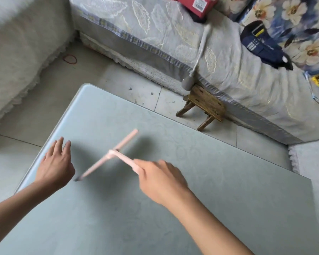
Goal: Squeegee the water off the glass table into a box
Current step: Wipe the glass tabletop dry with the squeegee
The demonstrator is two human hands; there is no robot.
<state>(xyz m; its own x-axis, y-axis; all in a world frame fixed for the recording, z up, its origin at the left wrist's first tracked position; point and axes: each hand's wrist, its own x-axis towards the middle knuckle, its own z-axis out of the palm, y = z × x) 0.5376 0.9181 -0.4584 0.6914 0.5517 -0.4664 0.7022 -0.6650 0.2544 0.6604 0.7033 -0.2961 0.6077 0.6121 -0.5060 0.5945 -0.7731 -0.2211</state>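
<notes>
A pale pink T-shaped squeegee (112, 155) hangs over the middle of the pale green glass table (219, 190). My right hand (160, 181) grips its handle. The long blade runs from lower left to upper right, and its lower end is close to the glass. My left hand (56, 162) hovers over the table's left part, fingers straight and pointing away from me, holding nothing. No box is in view. Water on the glass cannot be made out.
A low wooden stool (203, 107) stands on the tiled floor beyond the table, against a grey covered sofa (173, 39). A white covered seat (17, 52) is at the left. A red box (197, 4) and dark items lie on the sofa.
</notes>
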